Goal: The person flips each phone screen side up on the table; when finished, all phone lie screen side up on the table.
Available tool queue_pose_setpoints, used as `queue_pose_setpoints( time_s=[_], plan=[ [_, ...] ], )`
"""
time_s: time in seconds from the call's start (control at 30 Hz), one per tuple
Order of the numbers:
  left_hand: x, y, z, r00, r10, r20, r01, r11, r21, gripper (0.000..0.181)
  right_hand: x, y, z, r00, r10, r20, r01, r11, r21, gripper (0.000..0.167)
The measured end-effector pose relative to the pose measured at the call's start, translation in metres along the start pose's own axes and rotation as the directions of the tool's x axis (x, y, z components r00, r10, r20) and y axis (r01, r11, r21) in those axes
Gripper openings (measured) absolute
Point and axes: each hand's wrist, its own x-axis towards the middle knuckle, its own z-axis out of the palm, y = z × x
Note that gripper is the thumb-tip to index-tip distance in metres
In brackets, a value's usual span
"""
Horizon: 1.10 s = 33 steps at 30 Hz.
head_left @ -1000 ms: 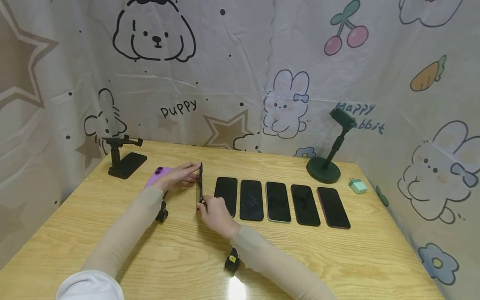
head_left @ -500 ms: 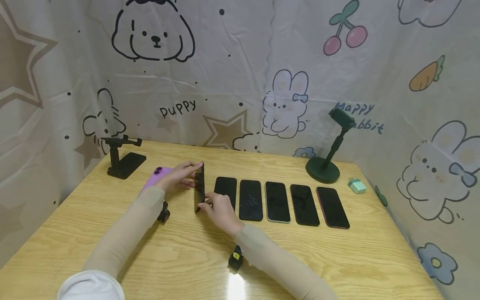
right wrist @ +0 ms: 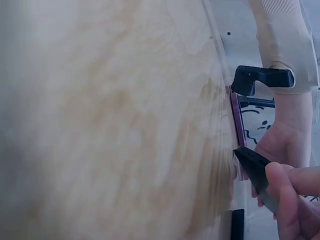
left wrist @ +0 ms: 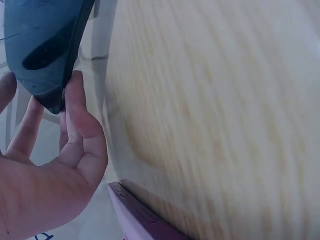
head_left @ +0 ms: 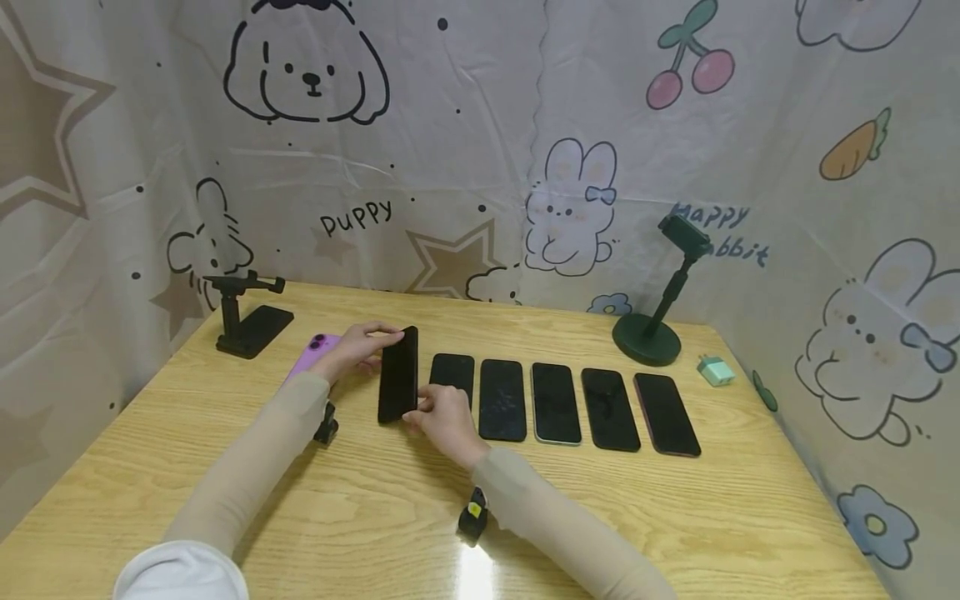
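In the head view a black smartphone [head_left: 397, 379] is held tilted up above the table, its dark face toward me. My left hand [head_left: 355, 348] pinches its upper end. Low on its right side, my right hand [head_left: 450, 423] pinches the edge between thumb and fingers. The left wrist view shows the left fingertips at a corner of the phone [left wrist: 42, 55]. From the right wrist, the thumb and fingers [right wrist: 280, 182] grip the other end. A purple phone [head_left: 306, 357], camera side up, lies partly hidden behind my left hand and forearm.
Several dark phones lie in a row right of my hands, among them a phone [head_left: 502, 402] in its middle. A black phone stand [head_left: 231, 321] is back left, a dark green stand [head_left: 647, 340] back right. A mint plug charger [head_left: 716, 372] sits near the right edge.
The held phone has turned from edge-on to showing its dark face. My right hand has shifted slightly right with the phone's lower end; my left hand keeps its place at the upper end.
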Motion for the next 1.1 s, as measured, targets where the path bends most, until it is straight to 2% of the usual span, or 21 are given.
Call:
queue_pose_setpoints(
  time_s=[0.17,0.33,0.5,0.8,0.93,1.1],
  plan=[
    [0.000,0.000,-0.001,0.999,0.031,-0.013,-0.031,1.000,0.003,0.050,0.000,0.002,0.000,0.999,0.042,0.007,-0.042,0.998,0.038,0.038],
    [-0.002,0.000,-0.002,0.998,0.038,-0.045,-0.038,0.999,0.008,0.044,0.002,0.003,0.002,0.997,0.072,0.025,-0.073,0.996,0.046,0.041],
    [-0.004,0.000,-0.002,0.997,0.026,-0.078,-0.024,0.999,0.033,0.044,0.001,0.004,0.005,0.994,0.104,0.034,-0.106,0.993,0.055,0.043],
    [-0.003,-0.001,-0.002,0.992,-0.027,-0.124,0.023,0.999,-0.030,0.042,0.000,0.005,0.008,0.979,0.186,0.084,-0.196,0.972,0.132,0.056],
    [-0.005,-0.002,-0.003,0.994,-0.019,-0.111,0.014,0.999,-0.044,0.041,0.000,0.004,0.010,0.980,0.183,0.081,-0.190,0.978,0.088,0.058],
    [-0.006,-0.004,-0.003,0.993,-0.036,-0.117,0.031,0.999,-0.043,0.038,0.000,0.002,0.012,0.983,0.164,0.080,-0.166,0.986,0.017,0.058]
  ],
)
